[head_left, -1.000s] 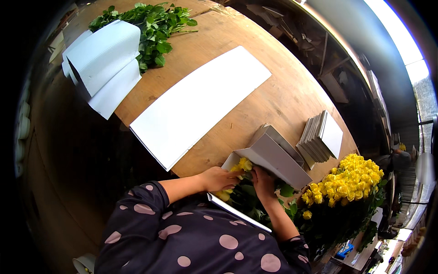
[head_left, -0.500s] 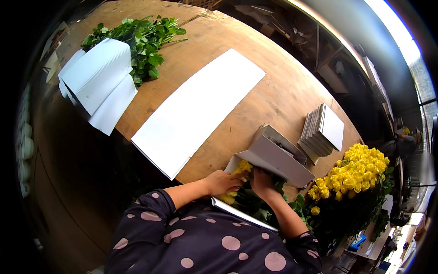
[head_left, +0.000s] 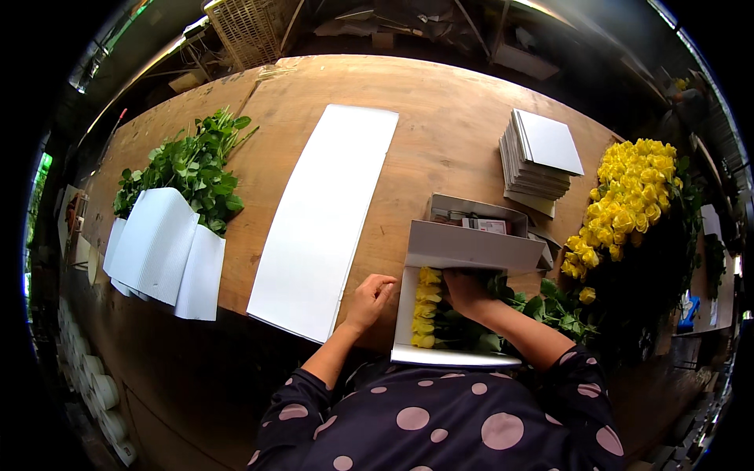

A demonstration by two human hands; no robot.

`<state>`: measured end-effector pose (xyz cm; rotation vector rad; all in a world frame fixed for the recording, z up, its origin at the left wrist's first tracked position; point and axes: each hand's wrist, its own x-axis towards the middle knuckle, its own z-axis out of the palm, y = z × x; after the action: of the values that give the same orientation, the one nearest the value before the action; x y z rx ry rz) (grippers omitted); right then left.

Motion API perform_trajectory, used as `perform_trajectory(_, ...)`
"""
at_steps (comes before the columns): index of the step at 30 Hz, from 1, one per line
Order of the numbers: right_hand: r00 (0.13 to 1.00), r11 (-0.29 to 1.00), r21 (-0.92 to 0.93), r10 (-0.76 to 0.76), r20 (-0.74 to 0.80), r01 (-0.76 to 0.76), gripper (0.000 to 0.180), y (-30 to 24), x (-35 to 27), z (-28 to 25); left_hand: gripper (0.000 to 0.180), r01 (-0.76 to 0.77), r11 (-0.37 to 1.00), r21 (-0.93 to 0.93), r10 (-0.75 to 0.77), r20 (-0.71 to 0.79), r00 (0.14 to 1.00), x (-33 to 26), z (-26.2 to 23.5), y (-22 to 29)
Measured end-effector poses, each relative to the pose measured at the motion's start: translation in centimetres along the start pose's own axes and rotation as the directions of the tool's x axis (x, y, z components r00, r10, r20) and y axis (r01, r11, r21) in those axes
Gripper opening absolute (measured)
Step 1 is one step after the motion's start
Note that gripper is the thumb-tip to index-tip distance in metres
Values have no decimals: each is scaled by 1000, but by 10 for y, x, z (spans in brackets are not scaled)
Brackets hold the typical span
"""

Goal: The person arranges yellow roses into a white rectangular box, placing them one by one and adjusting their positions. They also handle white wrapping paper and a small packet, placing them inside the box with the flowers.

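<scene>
A row of yellow roses (head_left: 425, 308) lies in a white open-ended box (head_left: 402, 322) in front of me, heads lined up along its left wall and leafy stems (head_left: 483, 334) running right. My right hand (head_left: 466, 293) reaches down among the stems just behind the heads, at the box's far side; its fingers are hidden in shadow. Left of the box, my left hand (head_left: 371, 302) hovers over the table edge, fingers curled together with nothing seen in them. Between that hand and the wrapped bunch lies a long stack of white sheets (head_left: 326, 212).
White card wraps leafy stems (head_left: 161, 247) at the left table edge. A pile of white-topped boards (head_left: 550, 145) stands at the back right, behind a small box (head_left: 479, 216) holding packets. A large mass of yellow roses (head_left: 632, 192) fills the right side.
My left hand has come away from the rose heads and out of the box to its left. My right hand stays among the stems. The view has turned, showing the rose row more fully.
</scene>
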<state>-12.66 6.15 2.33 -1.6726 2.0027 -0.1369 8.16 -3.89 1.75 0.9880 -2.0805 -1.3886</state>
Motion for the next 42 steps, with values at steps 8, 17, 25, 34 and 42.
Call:
perform_trajectory(8, 987, 994, -84, -76, -143, 65, 49, -1, -1, 1, 14, -85, 996, 10, 84, 11, 996, 10, 8, 7)
perform_trajectory(17, 996, 995, -56, -83, -45, 81, 45, -2, -5, -6, 11, -50, 999, 12, 50, -17, 999, 1, 10, 0)
perform_trajectory(25, 984, 993, -59, -109, -141, 102, 49, 3, -4, 2, 10, -31, 972, 233, 70, -161, 984, -6, -20, -15)
perform_trajectory(34, 997, 989, 130, -70, -41, 75, 44, 0, -7, -13, 42, 105, 765, 635, -23, -136, 990, -50, -85, -25)
perform_trajectory(42, 956, 952, 94, -291, -30, 293, 31, -23, -34, -73, 106, 13, 465, 885, -321, 155, 934, -114, -87, -27)
